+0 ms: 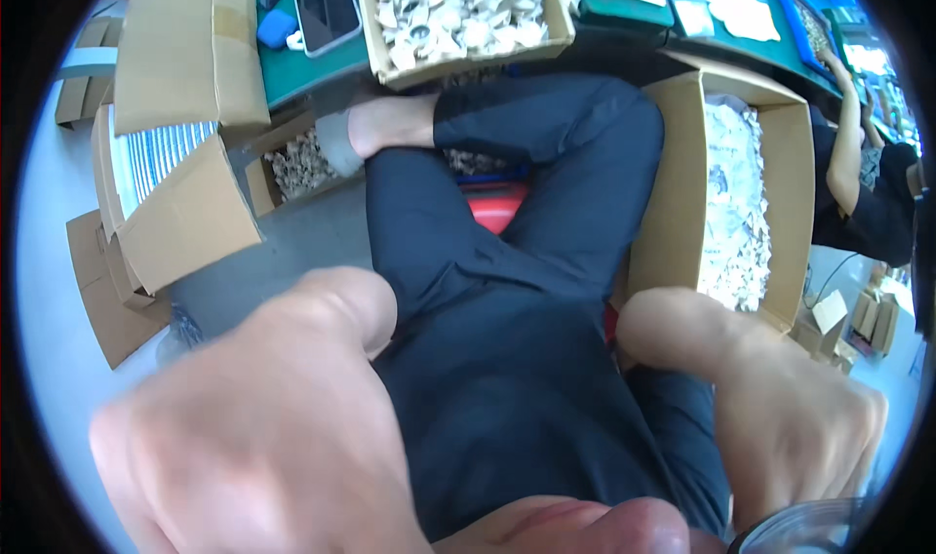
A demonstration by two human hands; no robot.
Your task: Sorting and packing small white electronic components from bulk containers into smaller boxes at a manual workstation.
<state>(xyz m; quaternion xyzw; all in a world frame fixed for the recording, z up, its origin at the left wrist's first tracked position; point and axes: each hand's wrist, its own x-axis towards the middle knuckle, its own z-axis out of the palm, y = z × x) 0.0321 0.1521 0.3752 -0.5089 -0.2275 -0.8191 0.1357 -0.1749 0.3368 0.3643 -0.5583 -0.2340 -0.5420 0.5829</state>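
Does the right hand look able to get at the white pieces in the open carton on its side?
Probably yes: the carton stands open at the top, and nothing visible blocks the right hand from the white pieces.

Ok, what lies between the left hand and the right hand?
In the head view, mainly the person's dark clothing lies between the left hand and right hand.

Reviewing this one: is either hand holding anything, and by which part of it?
It cannot be told: the grip of the left hand and of the right hand is hidden, and no held thing is visible.
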